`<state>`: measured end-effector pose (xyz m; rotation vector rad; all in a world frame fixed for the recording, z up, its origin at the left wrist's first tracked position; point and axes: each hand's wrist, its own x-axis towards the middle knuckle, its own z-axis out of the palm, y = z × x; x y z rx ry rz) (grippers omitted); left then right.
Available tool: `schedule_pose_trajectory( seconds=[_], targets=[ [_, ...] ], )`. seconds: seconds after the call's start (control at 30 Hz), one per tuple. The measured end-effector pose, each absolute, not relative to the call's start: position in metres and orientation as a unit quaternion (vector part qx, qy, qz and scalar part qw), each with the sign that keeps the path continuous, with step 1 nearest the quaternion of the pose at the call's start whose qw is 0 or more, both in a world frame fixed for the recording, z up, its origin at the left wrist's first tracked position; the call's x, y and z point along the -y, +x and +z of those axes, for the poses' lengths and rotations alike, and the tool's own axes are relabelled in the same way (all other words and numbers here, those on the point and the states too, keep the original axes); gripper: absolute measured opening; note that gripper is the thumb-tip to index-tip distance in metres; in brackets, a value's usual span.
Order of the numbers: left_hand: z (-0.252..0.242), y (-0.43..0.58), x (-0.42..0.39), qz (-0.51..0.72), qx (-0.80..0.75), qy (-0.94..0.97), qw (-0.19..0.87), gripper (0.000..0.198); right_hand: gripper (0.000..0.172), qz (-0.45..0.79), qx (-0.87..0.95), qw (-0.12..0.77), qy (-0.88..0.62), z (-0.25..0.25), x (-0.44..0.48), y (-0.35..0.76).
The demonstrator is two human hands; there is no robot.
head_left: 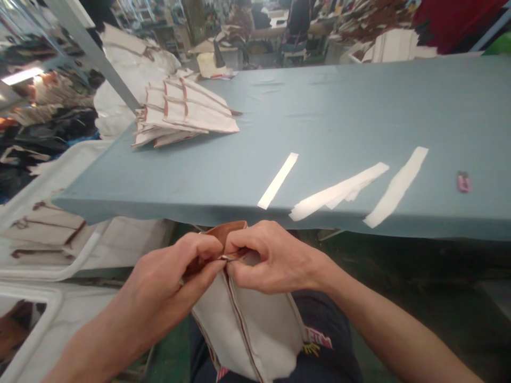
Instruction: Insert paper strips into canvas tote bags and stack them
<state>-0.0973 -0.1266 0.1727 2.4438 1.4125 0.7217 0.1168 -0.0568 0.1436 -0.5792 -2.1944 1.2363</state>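
Observation:
A cream fabric bag piece (267,330) with a brown-edged seam down its middle hangs in front of my lap. Its reddish-brown inner side (229,230) shows at the upper edge. My left hand (187,271) pinches that edge from the left, at the top of the seam. Close beside it, my right hand (263,258) is closed on the same edge, thumb and curled fingers pressed together. The fingertips of both hands nearly meet at the seam. What lies inside the folded edge is hidden by my fingers.
A blue-green table (319,122) stands ahead, bearing stacked cream pieces (187,109), a single white strip (278,181), more white strips (339,191) and a small pink tool (463,182). White plastic bins (93,250) with fabric pieces stand at the left. A metal post (96,53) rises at the table's left.

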Motion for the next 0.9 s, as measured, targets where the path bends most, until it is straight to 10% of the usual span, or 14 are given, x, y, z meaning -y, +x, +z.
schedule_pose_trajectory(
  seconds=[0.43, 0.9],
  targets=[
    [0.157, -0.105, 0.115, 0.210, -0.330, 0.920, 0.005, 0.019, 0.012, 0.569, 0.747, 0.280, -0.199, 0.124, 0.046, 0.125],
    [0.143, -0.110, 0.123, 0.233, -0.386, 0.885, 0.114, 0.032, 0.013, 0.728, 0.603, 0.245, -0.216, 0.108, 0.052, 0.111]
  ],
)
